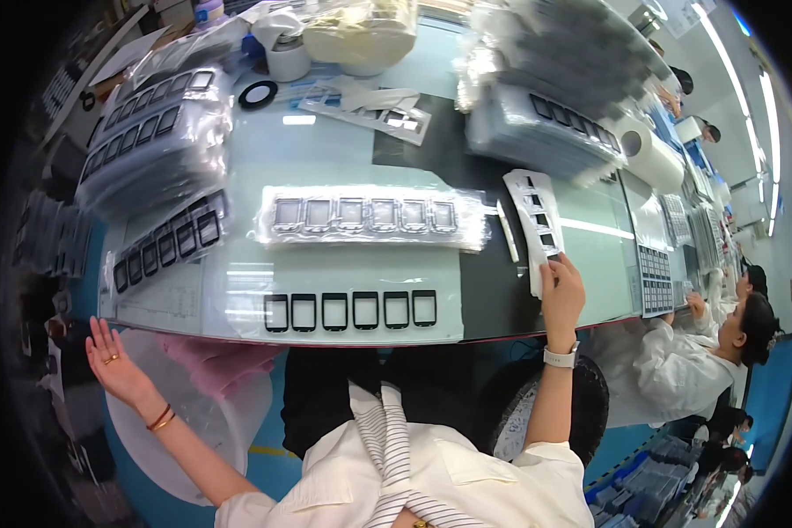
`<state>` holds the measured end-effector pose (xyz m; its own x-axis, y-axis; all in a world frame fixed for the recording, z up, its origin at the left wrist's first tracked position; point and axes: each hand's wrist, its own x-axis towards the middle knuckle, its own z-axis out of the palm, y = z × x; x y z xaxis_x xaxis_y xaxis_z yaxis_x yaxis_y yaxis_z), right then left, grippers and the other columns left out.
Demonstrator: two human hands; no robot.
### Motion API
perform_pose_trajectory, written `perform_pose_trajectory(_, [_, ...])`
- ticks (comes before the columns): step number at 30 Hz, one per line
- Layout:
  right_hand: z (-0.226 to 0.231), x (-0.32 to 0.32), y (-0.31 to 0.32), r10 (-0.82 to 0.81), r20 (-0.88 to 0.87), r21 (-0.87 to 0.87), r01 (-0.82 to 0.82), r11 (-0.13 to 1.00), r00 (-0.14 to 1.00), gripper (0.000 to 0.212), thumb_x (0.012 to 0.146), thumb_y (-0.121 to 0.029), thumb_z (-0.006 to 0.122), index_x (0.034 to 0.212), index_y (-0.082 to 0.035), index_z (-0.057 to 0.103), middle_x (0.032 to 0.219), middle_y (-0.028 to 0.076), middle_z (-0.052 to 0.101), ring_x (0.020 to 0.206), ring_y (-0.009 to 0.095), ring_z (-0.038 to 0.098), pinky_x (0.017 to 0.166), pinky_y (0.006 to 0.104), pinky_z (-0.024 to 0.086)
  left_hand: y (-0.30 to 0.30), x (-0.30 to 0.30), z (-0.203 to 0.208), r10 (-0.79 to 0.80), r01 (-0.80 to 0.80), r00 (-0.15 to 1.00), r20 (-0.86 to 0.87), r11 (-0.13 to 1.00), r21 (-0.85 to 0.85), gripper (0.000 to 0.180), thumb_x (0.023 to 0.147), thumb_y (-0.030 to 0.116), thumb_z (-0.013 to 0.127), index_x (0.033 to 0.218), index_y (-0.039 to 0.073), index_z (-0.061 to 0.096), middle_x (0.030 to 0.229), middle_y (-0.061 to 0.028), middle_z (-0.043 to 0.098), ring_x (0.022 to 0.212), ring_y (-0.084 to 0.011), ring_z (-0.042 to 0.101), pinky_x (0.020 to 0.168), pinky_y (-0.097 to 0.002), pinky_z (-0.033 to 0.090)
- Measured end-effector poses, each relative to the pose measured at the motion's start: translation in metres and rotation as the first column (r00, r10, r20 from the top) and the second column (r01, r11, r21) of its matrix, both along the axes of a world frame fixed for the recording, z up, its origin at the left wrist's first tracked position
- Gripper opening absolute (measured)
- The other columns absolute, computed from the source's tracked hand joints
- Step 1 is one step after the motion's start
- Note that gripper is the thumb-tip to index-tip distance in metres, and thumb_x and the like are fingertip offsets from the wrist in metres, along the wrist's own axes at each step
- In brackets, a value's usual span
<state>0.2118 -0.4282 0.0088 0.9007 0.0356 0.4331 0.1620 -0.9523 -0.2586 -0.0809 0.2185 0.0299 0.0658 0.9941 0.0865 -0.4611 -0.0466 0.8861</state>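
White strip (537, 229) is lying on the surface's (343, 268) right side; the right hand (561, 290) is pinching its near end, the left hand (121, 365) spreading empty. Holding only margins is probably safest.

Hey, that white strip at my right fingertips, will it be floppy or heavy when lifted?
The white strip will likely flex, as it looks long and thin. It is probably light, with a row of dark squares that look like openings. Lifted only where your right hand touches its near half, its far end may sag.
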Motion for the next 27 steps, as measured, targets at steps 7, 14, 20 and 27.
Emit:
perform_pose_trajectory(7, [0.044,0.000,0.001,-0.014,0.213,0.243,-0.038,0.969,0.977,0.016,0.101,-0.006,0.066,0.111,0.004,0.073,0.123,0.018,0.076,0.107,0.031,0.074,0.092,0.0387,0.057,-0.034,0.026,0.031,-0.251,0.254,0.967,-0.044,0.933,0.256,0.038,0.112,0.017,0.033,0.142,-0.001,0.048,0.157,-0.0293,0.048,0.149,-0.0386,0.045,0.128,-0.0508,0.031])
perform_pose_trajectory(14, [0.116,-0.056,0.070,0.590,0.291,-0.034,-0.609,0.793,0.753,0.016,0.090,0.005,0.070,0.105,-0.001,0.072,0.126,0.020,0.074,0.120,0.036,0.070,0.104,0.0493,0.053,-0.162,0.081,0.085,-0.348,0.704,0.708,-0.615,0.427,0.568,0.050,0.104,0.028,0.058,0.145,0.000,0.055,0.155,-0.0261,0.051,0.147,-0.0395,0.047,0.126,-0.0480,0.030])
perform_pose_trajectory(20, [0.099,-0.117,0.144,0.951,-0.046,-0.082,-0.950,0.301,0.305,0.019,0.085,-0.011,0.075,0.104,-0.011,0.076,0.130,0.005,0.073,0.127,0.026,0.065,0.110,0.0477,0.049,-0.252,0.125,0.072,-0.599,0.993,0.021,-0.800,-0.079,0.085,0.047,0.101,0.016,0.067,0.143,0.000,0.056,0.112,-0.0167,0.073,0.105,-0.0303,0.070,0.094,-0.0417,0.053])
perform_pose_trajectory(27, [0.086,-0.106,0.149,0.835,0.033,0.348,-0.790,0.505,0.549,0.039,0.076,-0.003,0.085,0.113,-0.007,0.075,0.115,0.010,0.070,0.095,0.030,0.064,0.080,0.0407,0.051,-0.258,0.108,0.049,-0.824,0.966,-0.193,-0.533,-0.066,-0.248,0.047,0.103,0.003,0.062,0.148,0.003,0.049,0.093,-0.0067,0.075,0.077,-0.0069,0.067,0.072,-0.0220,0.051])
